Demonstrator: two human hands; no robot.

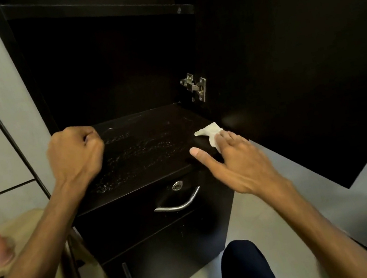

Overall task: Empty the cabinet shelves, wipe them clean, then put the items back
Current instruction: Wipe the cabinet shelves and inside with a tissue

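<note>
On the wet shelf (140,150), right hand (237,161) flat presses a tissue (210,132); left hand (74,154) clenched, empty.

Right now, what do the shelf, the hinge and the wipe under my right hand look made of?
Shelf: dark laminated board, probably; matte, streaked wet.
Hinge: shiny metal, likely steel.
Wipe: thin white tissue or cloth, crumpled; which is unclear.

1. the lower shelf (144,145) lies bare between the left hand (74,154) and the white cloth (209,134) — open from the front.
2. the open door (296,47) walls off the right side.
3. the upper shelf (97,10) caps the bay overhead.
4. the hinge (195,87) juts out at the right rear corner.
</note>
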